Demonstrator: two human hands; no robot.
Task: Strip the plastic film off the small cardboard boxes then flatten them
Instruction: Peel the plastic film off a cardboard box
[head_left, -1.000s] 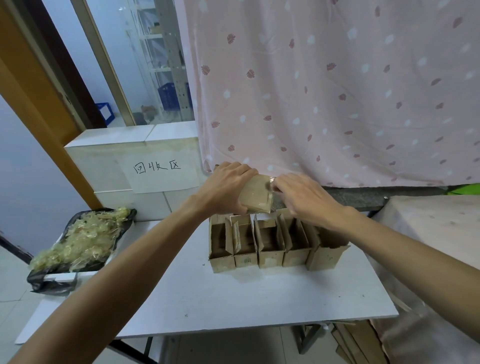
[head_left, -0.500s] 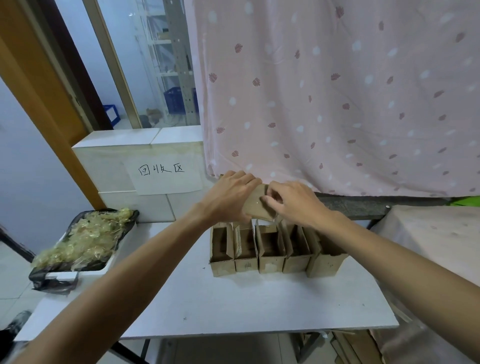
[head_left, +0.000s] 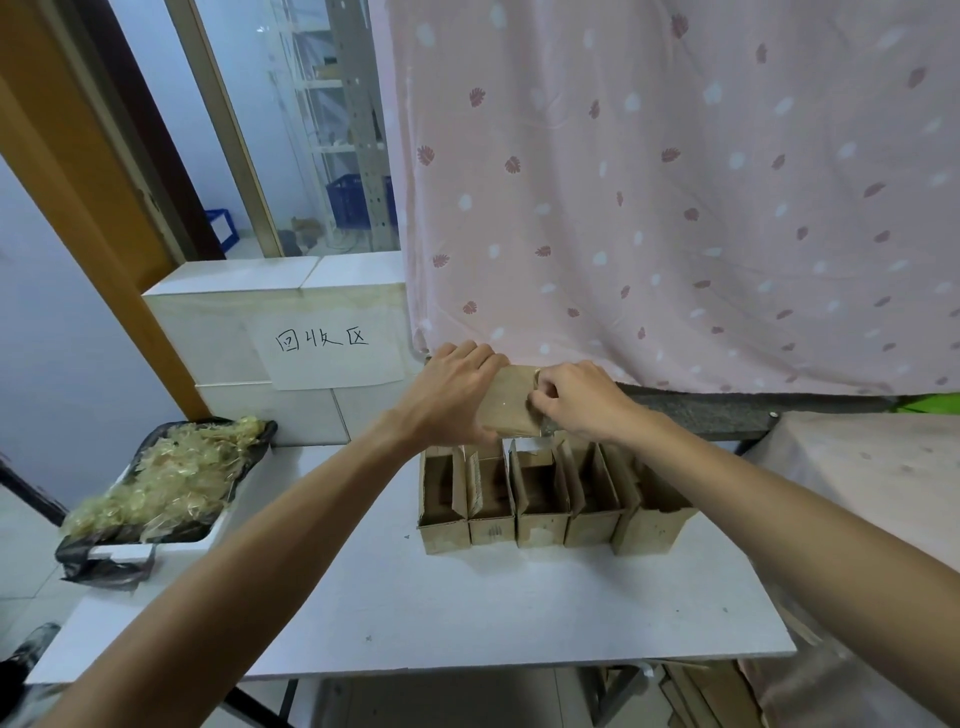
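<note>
One small box (head_left: 506, 405) is being held just above the row of open boxes (head_left: 545, 499). The left hand (head_left: 452, 400) is gripping it and the right hand (head_left: 582, 400) is pinching film (head_left: 545, 430) at its edge. Peeling slowly along the cardboard is probably the way to avoid tearing the film.

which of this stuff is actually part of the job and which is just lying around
Job: held box, gripped by left hand; film, pinched by right hand; row of open boxes; tray of stripped film.
Lying about: paper sign; pink curtain; blue crate.
</note>
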